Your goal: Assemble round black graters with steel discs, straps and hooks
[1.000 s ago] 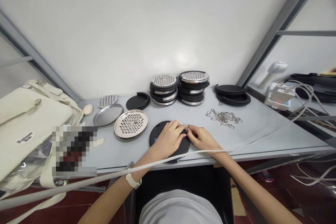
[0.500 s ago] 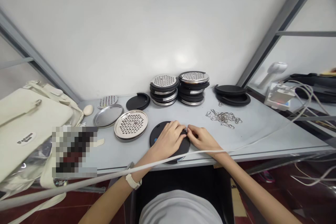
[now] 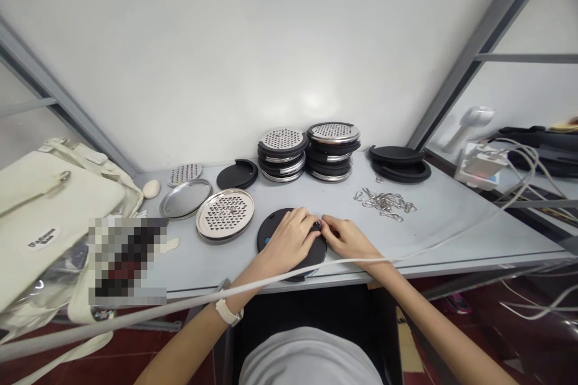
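Observation:
A black round base (image 3: pixel 266 225) lies near the table's front edge, a blue spot showing at its left. My left hand (image 3: pixel 295 234) rests over it, fingers closed and gripping its right side. At the base's right rim, a small metal clip (image 3: pixel 318 225) sits between the fingertips of both hands. My right hand (image 3: pixel 345 237) pinches this clip with thumb and forefinger; its exact shape is mostly hidden. A loose pile of metal clips (image 3: pixel 386 201) lies to the right of my hands. To the left is a round metal grater plate (image 3: pixel 226 215).
Two stacks of grater discs (image 3: pixel 282 153) stand by the wall. Black round rims (image 3: pixel 400 163) lie at the back right, another black base (image 3: pixel 237 174) left of the stacks. A white cable (image 3: pixel 361 260) crosses before my forearms. A cream bag (image 3: pixel 58 210) sits at the left.
Almost nothing differs. The small metal clip at the base's rim has shifted very slightly between my fingertips; both hands keep their places.

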The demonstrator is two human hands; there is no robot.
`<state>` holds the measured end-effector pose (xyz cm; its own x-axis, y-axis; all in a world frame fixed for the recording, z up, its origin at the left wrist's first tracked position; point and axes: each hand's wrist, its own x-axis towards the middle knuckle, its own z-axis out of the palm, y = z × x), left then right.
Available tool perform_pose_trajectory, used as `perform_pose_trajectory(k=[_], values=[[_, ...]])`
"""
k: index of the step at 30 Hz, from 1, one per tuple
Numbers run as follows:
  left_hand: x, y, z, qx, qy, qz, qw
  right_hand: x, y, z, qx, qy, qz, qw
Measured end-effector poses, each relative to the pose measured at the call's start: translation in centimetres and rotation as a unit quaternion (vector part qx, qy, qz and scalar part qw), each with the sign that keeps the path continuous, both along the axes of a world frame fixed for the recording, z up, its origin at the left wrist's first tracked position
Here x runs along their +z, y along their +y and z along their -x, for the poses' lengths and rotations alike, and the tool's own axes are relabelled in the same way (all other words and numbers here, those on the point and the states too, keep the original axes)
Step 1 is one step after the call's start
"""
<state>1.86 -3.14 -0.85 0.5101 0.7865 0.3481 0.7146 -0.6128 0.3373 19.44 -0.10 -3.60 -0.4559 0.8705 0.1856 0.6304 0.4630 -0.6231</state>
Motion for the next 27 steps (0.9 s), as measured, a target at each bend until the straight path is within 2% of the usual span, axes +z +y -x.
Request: perform_pose_trajectory(k=[27], values=[[0.13,-0.04,-0.03,-0.004,-0.001,0.002,1.000,0.01,-0.10,-0.01,0.000,0.003,0.000,1.000]])
